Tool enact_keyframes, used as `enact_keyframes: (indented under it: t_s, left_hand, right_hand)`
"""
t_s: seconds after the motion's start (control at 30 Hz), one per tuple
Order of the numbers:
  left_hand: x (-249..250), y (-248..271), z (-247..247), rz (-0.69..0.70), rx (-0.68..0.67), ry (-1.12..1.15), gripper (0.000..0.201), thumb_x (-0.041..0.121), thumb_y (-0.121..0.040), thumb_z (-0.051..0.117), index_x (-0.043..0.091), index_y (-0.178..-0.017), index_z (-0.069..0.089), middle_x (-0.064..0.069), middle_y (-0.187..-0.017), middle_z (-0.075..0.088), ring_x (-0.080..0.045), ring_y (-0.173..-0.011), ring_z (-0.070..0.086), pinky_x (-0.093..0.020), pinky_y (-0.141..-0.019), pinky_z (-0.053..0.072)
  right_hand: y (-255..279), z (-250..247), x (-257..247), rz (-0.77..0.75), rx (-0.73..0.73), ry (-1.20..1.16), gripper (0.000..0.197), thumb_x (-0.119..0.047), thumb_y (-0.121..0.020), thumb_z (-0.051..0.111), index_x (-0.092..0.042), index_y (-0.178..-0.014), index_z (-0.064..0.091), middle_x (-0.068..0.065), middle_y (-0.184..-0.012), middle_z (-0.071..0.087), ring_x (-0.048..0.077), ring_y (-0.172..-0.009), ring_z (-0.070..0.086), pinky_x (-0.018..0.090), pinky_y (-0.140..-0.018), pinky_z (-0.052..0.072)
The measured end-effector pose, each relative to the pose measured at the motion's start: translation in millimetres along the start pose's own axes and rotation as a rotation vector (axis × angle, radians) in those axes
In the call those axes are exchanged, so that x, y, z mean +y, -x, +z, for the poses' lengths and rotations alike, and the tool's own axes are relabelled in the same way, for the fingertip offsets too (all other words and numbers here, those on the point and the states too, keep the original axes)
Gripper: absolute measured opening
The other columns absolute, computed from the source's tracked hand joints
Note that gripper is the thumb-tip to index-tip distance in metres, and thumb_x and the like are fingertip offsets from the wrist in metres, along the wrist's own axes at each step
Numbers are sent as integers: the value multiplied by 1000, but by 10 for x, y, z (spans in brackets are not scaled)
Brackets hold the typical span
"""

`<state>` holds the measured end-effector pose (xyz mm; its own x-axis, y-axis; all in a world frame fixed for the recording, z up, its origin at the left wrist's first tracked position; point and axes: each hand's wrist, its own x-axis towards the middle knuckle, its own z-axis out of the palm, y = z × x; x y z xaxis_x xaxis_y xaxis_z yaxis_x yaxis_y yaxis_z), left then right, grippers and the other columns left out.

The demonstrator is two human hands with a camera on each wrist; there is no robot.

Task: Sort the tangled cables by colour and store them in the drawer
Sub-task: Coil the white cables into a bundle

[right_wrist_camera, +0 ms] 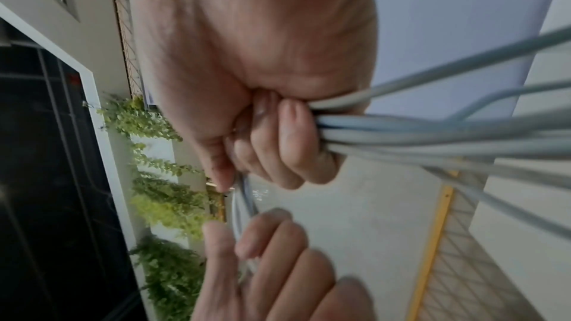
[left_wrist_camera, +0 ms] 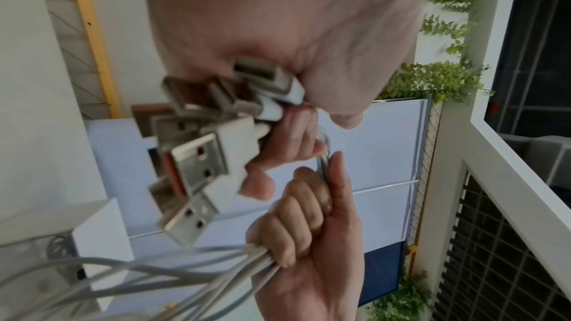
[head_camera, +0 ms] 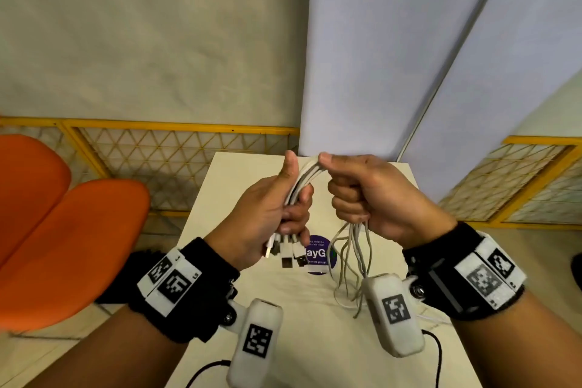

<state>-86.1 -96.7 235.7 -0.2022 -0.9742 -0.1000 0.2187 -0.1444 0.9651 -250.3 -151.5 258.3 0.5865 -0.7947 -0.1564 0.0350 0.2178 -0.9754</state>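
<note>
We hold the white cables point(head_camera: 304, 181) gathered in one bunch above the worktop point(head_camera: 239, 173), so the white sort looks done by our judgement; coiling and stowing remain, and no drawer shows. Our left hand point(head_camera: 267, 211) has its grip curled round the plug end, the USB plugs point(left_wrist_camera: 197, 155) poking out below. Our right hand point(head_camera: 374, 195) fists the bunch just beside it, loose tails point(head_camera: 352, 258) hanging in thin, greyish loops.
</note>
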Motion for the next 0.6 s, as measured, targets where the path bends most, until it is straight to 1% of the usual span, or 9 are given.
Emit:
enact_keyframes:
  t_s: [0.13, 0.2, 0.27, 0.33, 0.4, 0.43, 0.47, 0.53, 0.6]
  left_hand:
    - [87, -68, 163, 94, 27, -74, 53, 65, -83, 45, 16, -64, 38, 2, -54, 24, -14, -44, 23, -35, -56, 54]
    - [101, -103, 253, 134, 55, -81, 51, 63, -83, 48, 18, -59, 37, 1, -53, 24, -14, -44, 23, -34, -54, 53]
    - [85, -139, 316, 181, 105, -87, 53, 63, -81, 49, 14, -60, 50, -4, -51, 30, -12, -41, 28, -27, -48, 47]
    - [39, -200, 328, 253, 161, -138, 68, 69, -81, 49, 3, -77, 64, -19, -56, 47, -14, -40, 43, -23, -44, 44]
    - [14, -255, 329, 318, 189, -193, 77, 84, -75, 51, 10, -87, 70, -28, -71, 65, -32, -56, 62, -36, -57, 55]
    - [23, -271, 334, 341, 193, -203, 78, 90, -69, 51, 16, -84, 72, -24, -75, 70, -38, -67, 67, -45, -68, 58]
    - [27, -291, 330, 362, 196, -217, 78, 93, -66, 49, 20, -79, 72, -15, -73, 73, -33, -74, 71, -43, -75, 58]
    - [82, -314, 341, 406, 197, -251, 73, 94, -62, 46, 25, -69, 71, -1, -66, 72, -15, -72, 72, -27, -76, 57]
    - [127, -338, 343, 412, 193, -280, 73, 96, -57, 46, 27, -65, 69, 4, -62, 70, -8, -68, 70, -21, -74, 55]
  right_hand:
    - [-1, 106, -200, 2, 72, -220, 53, -30, -93, 60, -25, -56, 22, -5, -49, 8, 12, -42, 5, 26, -43, 6]
    - [-6, 148, -268, -15, 98, -325, 55, -26, -93, 58, -25, -52, 22, -5, -45, 9, 12, -39, 4, 25, -42, 6]
    - [-15, 191, -323, -47, 126, -405, 57, -23, -93, 56, -25, -48, 21, -6, -41, 11, 12, -37, 5, 25, -42, 6]
    - [-19, 230, -365, -61, 168, -473, 58, -21, -92, 54, -25, -46, 21, -6, -39, 12, 11, -33, 7, 24, -41, 6]
    - [-27, 265, -400, -64, 208, -531, 57, -20, -92, 54, -24, -45, 22, -6, -38, 14, 9, -29, 10, 21, -38, 7]
    - [-30, 282, -415, -65, 227, -551, 57, -20, -92, 54, -24, -44, 23, -7, -37, 14, 8, -28, 11, 19, -37, 7]
    - [-38, 297, -424, -66, 246, -565, 58, -20, -92, 54, -24, -43, 23, -7, -37, 15, 7, -28, 12, 18, -36, 7]
    - [-50, 314, -449, -78, 273, -585, 58, -19, -92, 54, -25, -43, 23, -7, -37, 15, 7, -27, 12, 17, -36, 7]
    - [-72, 325, -470, -87, 295, -587, 57, -19, -91, 55, -24, -43, 23, -7, -37, 16, 7, -27, 13, 17, -35, 7]
